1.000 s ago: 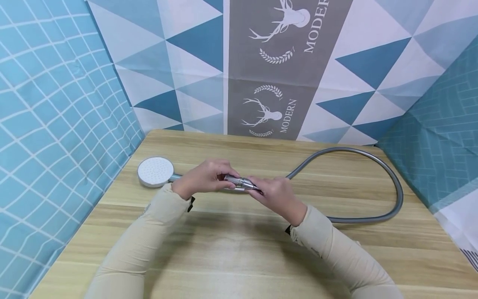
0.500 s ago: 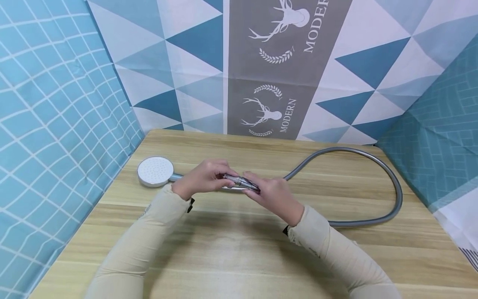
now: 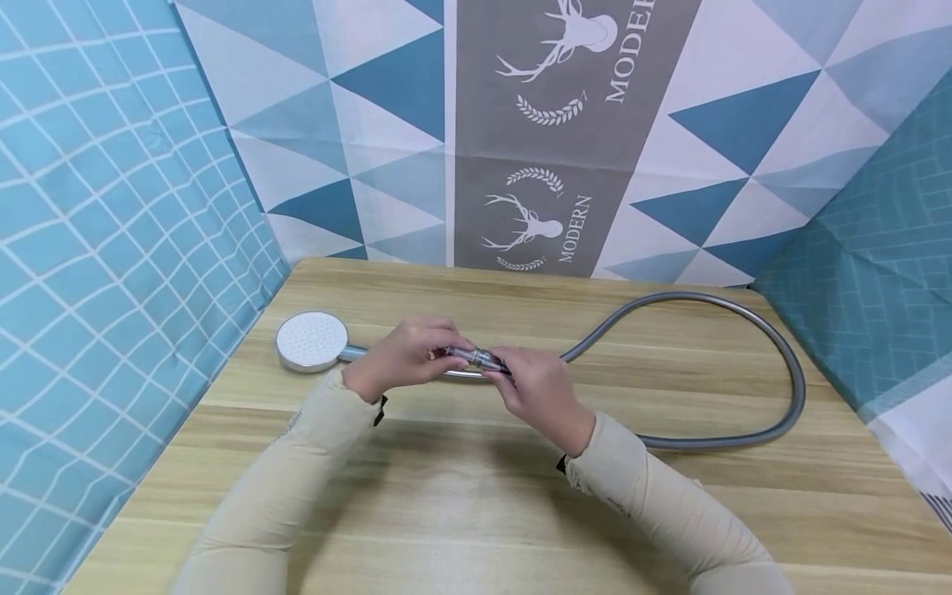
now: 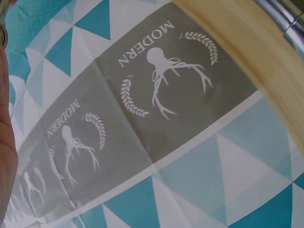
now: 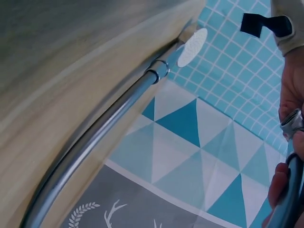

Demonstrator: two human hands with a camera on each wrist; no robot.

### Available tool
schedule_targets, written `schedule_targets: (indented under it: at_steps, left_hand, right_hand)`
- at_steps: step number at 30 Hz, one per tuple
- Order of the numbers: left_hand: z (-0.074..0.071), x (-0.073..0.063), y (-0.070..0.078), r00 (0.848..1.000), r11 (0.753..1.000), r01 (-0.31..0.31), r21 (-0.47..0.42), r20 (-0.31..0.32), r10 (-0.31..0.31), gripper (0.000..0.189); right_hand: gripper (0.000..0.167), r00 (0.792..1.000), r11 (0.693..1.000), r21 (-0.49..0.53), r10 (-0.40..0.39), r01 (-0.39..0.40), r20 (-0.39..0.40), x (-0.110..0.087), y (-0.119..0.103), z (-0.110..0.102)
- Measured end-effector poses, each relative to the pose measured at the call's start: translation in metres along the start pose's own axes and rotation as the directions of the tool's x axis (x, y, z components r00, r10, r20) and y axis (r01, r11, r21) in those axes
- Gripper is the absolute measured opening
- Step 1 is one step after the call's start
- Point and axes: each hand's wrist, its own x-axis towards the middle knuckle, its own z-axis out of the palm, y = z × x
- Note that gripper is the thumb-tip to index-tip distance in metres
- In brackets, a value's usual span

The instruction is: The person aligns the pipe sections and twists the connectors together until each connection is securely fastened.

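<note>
In the head view my left hand [image 3: 407, 354] pinches a chrome hose fitting [image 3: 468, 355] between thumb and fingers, mid-table. My right hand [image 3: 541, 390] grips the same end of the grey shower hose [image 5: 289, 199], just behind the fitting. In the right wrist view, the fitting's open round mouth [image 5: 290, 121] shows beside the left hand's fingers. A round white-faced shower head [image 3: 311, 340] lies at the left, its handle partly hidden by my left hand. The hose's other end joins that handle at a chrome collar [image 5: 158, 69].
The hose makes a wide loop [image 3: 796, 388] over the right of the wooden table [image 3: 461, 512]. Patterned cloth [image 3: 387, 132] hangs behind the table, and blue grid cloth [image 3: 126, 248] stands along its left edge.
My right hand has shifted slightly left toward my left hand, its fingers covering more of the fitting's narrow end. My left hand stays nearly still. The hose near the right wrist has moved a little.
</note>
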Motion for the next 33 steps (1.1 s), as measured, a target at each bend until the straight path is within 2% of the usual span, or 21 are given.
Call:
schedule_targets:
  at_steps: [2, 6, 9, 13, 18, 22, 26, 28, 30, 32, 33]
  left_hand:
    - [0.0, 0.001, 0.0, 1.0, 1.0, -0.02, 0.024, 0.009, 0.019, 0.013]
    - [0.002, 0.0, 0.001, 0.999, 0.999, -0.034, 0.036, 0.013, 0.034, 0.023]
    - [0.003, -0.001, 0.001, 0.999, 0.998, -0.045, 0.048, 0.01, 0.045, 0.022]
    - [0.004, -0.002, -0.001, 0.999, 0.998, -0.038, 0.047, 0.014, 0.038, 0.019]
    - [0.005, -0.004, -0.005, 1.0, 1.0, 0.008, 0.021, 0.024, -0.008, 0.02]
    - [0.005, -0.007, -0.01, 0.999, 0.999, 0.052, 0.004, 0.013, -0.052, 0.02]
    - [0.007, -0.012, -0.015, 0.993, 0.993, 0.119, -0.022, 0.003, -0.119, 0.021]
    - [0.007, -0.014, -0.015, 0.986, 0.985, 0.164, -0.045, 0.013, -0.164, 0.021]
    - [0.008, -0.016, -0.015, 0.973, 0.971, 0.229, -0.068, 0.044, -0.227, 0.02]
    - [0.008, -0.018, -0.015, 0.947, 0.946, 0.315, -0.077, 0.089, -0.308, 0.018]
    - [0.009, -0.018, -0.014, 0.927, 0.927, 0.367, -0.078, 0.119, -0.357, 0.017]
  right_hand:
    - [0.036, 0.999, 0.999, -0.021, -0.031, 0.031, -0.033, -0.001, 0.002, 0.002]
    - [0.044, 0.994, 0.993, -0.079, -0.091, 0.086, -0.063, -0.002, 0.004, 0.004]
    - [0.047, 0.993, 0.99, -0.1, -0.106, 0.101, -0.044, -0.002, 0.005, 0.004]
    - [0.051, 0.996, 0.992, -0.09, -0.087, 0.087, 0.003, -0.001, 0.005, 0.003]
    - [0.028, 0.994, 1.0, -0.028, 0.015, -0.012, 0.113, -0.001, 0.006, 0.0]
    - [0.03, 0.977, 0.987, 0.053, 0.145, -0.155, 0.157, -0.003, 0.004, -0.002]
    - [0.027, 0.947, 0.951, 0.125, 0.255, -0.282, 0.198, -0.004, 0.002, -0.003]
    - [0.025, 0.934, 0.94, 0.137, 0.278, -0.313, 0.223, -0.005, 0.002, -0.002]
    - [0.025, 0.925, 0.933, 0.148, 0.285, -0.328, 0.251, -0.007, 0.001, -0.001]
    - [0.025, 0.915, 0.928, 0.161, 0.282, -0.337, 0.287, -0.009, 0.001, 0.001]
    - [0.025, 0.908, 0.925, 0.167, 0.279, -0.341, 0.312, -0.009, 0.001, 0.002]
